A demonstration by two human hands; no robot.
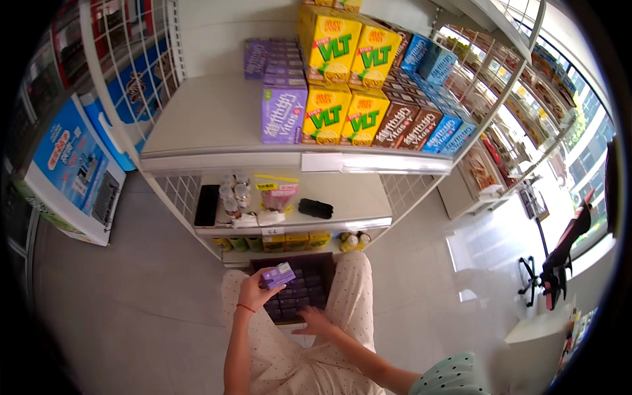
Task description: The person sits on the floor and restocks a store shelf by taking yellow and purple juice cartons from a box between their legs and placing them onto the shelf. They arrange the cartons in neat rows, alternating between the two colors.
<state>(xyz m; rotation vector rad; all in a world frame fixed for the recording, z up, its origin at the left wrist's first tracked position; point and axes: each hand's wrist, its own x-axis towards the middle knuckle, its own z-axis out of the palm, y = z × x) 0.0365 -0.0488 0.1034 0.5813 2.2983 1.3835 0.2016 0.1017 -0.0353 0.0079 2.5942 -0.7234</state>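
Observation:
My left hand [256,291], with a red cord at the wrist, holds a purple drink carton [278,275] above an opened cardboard box [323,276]. Rows of purple drink cartons [296,296] fill the box, which stands between my knees. My right hand [314,321] hangs over the box's near edge with its fingers spread. I see nothing in that hand; whether its fingertips touch the cartons is unclear. Up on the top shelf [207,113], a purple row of Vitasoy cartons [284,116] borders stacked yellow VLT cartons [321,116].
Brown cartons [395,123] and blue cartons [439,133] fill the shelf's right side. Below, the middle shelf bears a black phone-like slab [207,205], small jars [234,192], a plastic pouch [279,195] and a black case [316,209]. A freezer [74,168] stands left.

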